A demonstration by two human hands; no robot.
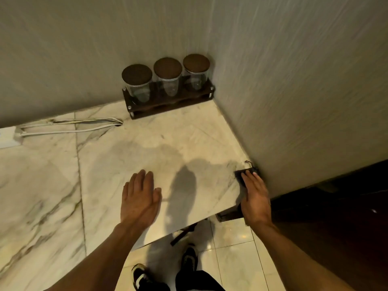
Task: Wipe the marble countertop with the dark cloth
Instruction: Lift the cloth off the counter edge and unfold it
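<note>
Right hand point(255, 195) pressed flat, fingers extended, on one dark cloth point(241, 179) at the surface's point(126, 156) right edge by the wall. Left hand point(139, 198) open, flat on veined marble. Three glass jars point(168, 77), round dark lids, one wooden rack point(168, 101).

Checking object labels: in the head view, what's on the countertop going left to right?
White power strip → white cable → left hand flat on the marble countertop → rack of three jars (further back) → right hand pressing the dark cloth at the right edge, by the wall.
</note>
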